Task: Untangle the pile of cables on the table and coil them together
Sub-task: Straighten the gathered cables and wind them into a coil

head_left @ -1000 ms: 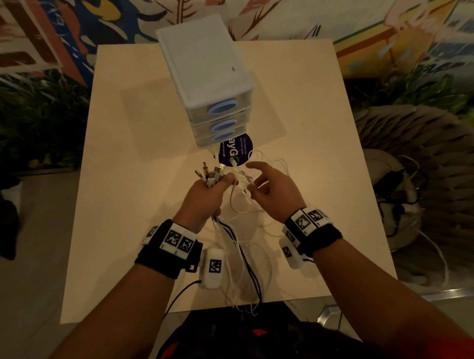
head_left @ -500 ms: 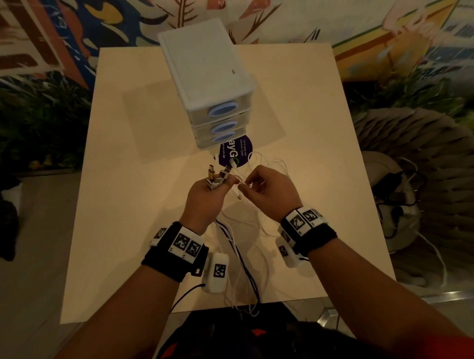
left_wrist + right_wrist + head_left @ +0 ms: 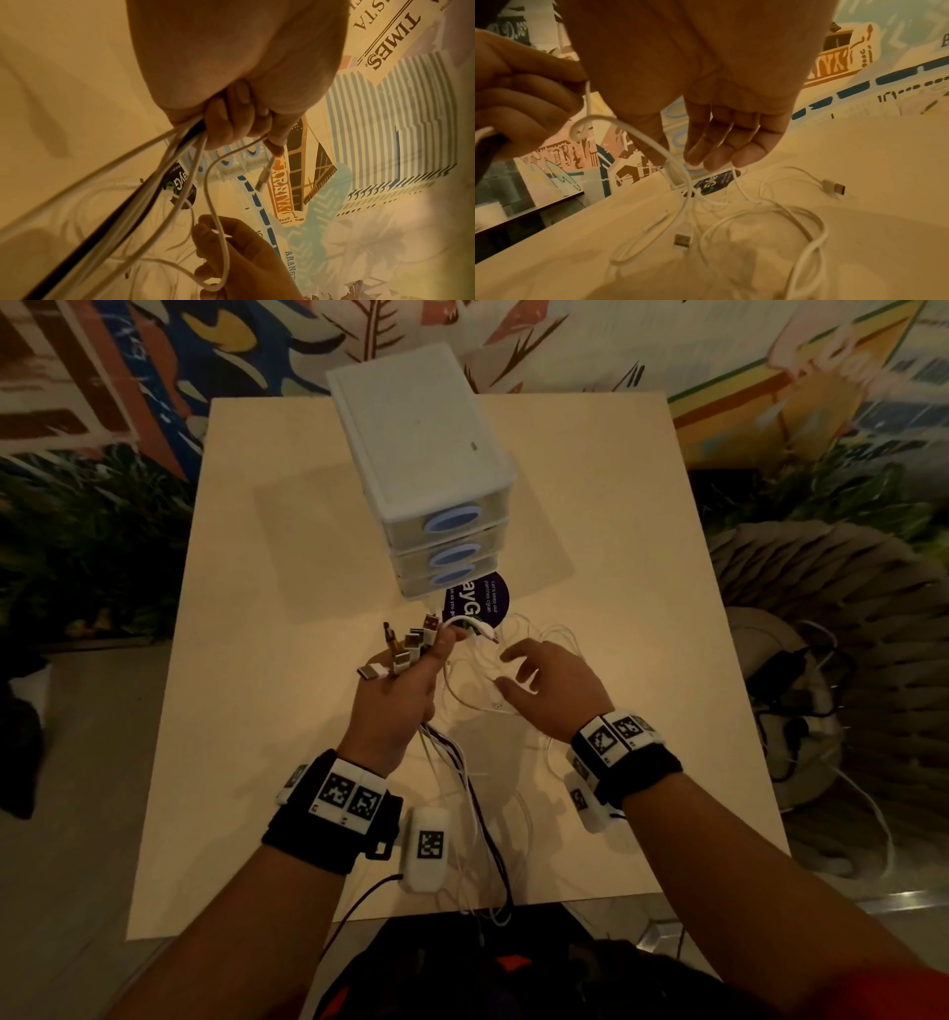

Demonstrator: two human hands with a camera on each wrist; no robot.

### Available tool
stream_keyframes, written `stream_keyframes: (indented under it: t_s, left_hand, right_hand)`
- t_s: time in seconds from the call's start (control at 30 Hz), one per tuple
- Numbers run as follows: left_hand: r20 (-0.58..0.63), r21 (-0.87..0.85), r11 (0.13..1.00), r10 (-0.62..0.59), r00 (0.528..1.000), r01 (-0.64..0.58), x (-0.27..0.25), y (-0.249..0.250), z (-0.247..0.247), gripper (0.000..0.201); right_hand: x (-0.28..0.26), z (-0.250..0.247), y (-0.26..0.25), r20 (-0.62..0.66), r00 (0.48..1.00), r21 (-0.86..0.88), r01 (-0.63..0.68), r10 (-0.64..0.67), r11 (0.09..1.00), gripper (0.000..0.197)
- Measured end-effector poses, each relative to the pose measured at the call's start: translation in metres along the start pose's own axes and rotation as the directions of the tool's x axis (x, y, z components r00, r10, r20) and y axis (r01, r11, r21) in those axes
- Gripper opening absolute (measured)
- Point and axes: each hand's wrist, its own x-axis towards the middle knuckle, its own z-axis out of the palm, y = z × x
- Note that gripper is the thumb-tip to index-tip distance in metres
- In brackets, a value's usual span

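Note:
My left hand (image 3: 411, 683) grips a bundle of cables, with several plugs (image 3: 405, 647) fanning out above the fist. The bundle's white and black cords (image 3: 462, 778) trail down from the fist toward the near table edge. The left wrist view shows the fist (image 3: 231, 113) closed round the cords (image 3: 164, 162), and one white plug (image 3: 264, 176) dangles from it. My right hand (image 3: 513, 670) hovers with relaxed fingers over loose white cable loops (image 3: 770, 219) on the table. It holds nothing. Two free plugs (image 3: 681, 240) (image 3: 834, 185) lie among the loops.
A white three-drawer unit (image 3: 436, 469) stands at the table's middle back, with a round purple sticker (image 3: 488, 608) in front of it. Cords hang over the near table edge (image 3: 493, 896). A ribbed grey chair (image 3: 821, 660) stands to the right of the table.
The right hand was pinching a cable end against the left fist. It has let go, drawn back to the right and opened. The left hand keeps the bundle.

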Motion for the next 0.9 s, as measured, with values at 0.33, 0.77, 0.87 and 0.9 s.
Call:
stream_keyframes:
  t_s: [0.33,0.77,0.87,0.9]
  left_hand:
    - [-0.009,-0.172,0.983,0.063,0.998,-0.063,-0.014,0.017,-0.009,0.023]
    - [-0.027,-0.296,0.955,0.021,0.999,-0.028,-0.025,0.03,-0.015,0.025]
    - [-0.004,-0.275,0.96,0.048,0.999,-0.047,-0.029,0.031,-0.017,0.025]
    - [-0.005,-0.258,0.964,0.057,0.998,-0.056,-0.03,0.032,-0.018,0.023]
  right_hand:
    - [-0.028,-0.021,0.01,0.095,0.985,0.342,0.103,-0.144,0.934,0.032]
    - [-0.018,-0.012,-0.004,0.17,0.979,0.149,0.09,-0.115,0.985,0.037]
    - [-0.016,-0.007,-0.013,0.084,0.989,0.102,0.113,-0.122,0.988,0.018]
    - [-0.017,-0.007,-0.016,0.061,0.99,0.117,0.121,-0.128,0.986,0.019]
